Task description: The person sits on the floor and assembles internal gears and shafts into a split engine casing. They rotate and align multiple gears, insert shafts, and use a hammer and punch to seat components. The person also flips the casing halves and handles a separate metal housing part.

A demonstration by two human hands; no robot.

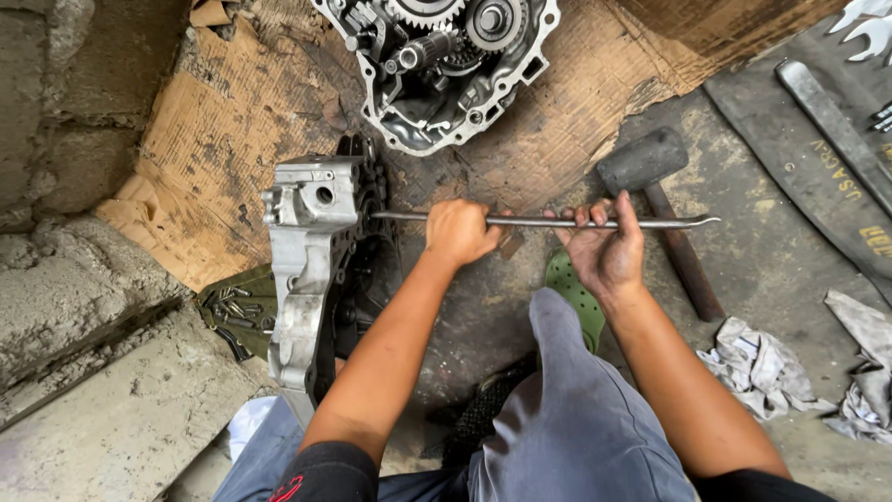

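Pry bar [544,221], a long steel rod laid level across the middle, is clamped by the left hand [462,231] and right hand [606,244], its left tip set into the upright grey engine casing [307,270], torn brown cardboard [232,121] lying beyond.

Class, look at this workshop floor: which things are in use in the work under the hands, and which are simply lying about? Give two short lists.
In use:
left hand and right hand, both gripping the long metal bar
grey engine casing, standing on edge, the bar's tip against it

Lying about:
rubber mallet
open gearbox half
crumpled rags
tray of bolts
spanners
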